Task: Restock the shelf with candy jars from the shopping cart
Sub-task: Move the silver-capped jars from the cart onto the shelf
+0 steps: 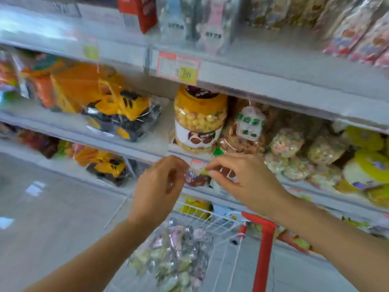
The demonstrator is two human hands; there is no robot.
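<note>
The candy jar (200,121) stands upright on the middle shelf (134,142), its long axis vertical. Its orange lid points up, close under the shelf above, and its round label faces outward. A clear snack bag (246,127) presses against its right side, and a bagged yellow toy truck (120,114) lies apart on its left.

Below the jar, the left hand (162,182) and right hand (237,178) meet at the shelf edge, on either side of a small price label (196,164). The fingers (212,165) of both are curled. Blur hides whether they pinch anything.

Lower down is the shopping cart (265,228), white wire with a red handle, holding a clear bag of wrapped sweets (174,256). Grey floor (52,207) spreads to the left. The shelves are smeared by motion and their printing is unreadable.
</note>
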